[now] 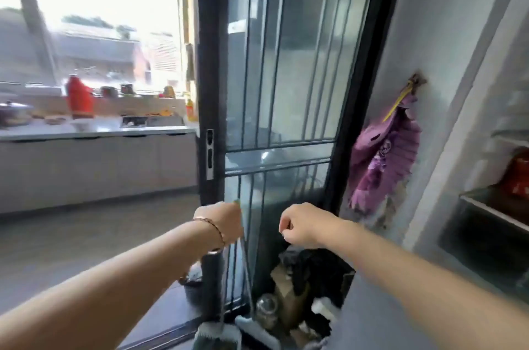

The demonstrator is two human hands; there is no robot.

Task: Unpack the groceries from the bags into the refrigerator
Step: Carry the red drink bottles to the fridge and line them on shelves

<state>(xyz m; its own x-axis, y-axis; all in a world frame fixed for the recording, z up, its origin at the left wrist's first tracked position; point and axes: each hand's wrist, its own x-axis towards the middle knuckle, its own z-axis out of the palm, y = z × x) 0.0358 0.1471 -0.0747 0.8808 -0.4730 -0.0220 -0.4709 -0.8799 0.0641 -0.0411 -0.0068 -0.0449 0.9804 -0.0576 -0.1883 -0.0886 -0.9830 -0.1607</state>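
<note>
Open refrigerator [492, 208] at the right edge: its shelf carries blurred red packs [519, 175] above a dark drawer [483, 238]. Left hand [221, 220] and right hand [303, 225] reach towards a glass door [286, 63] with fingers curled; whether either grips anything cannot be told. A pot [14, 113] stands on the far surface [94, 129].

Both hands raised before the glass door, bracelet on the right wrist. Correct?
No. The head view shows the bracelet on the left wrist, not the right. The left hand and right hand are both raised before the glass door.
</note>
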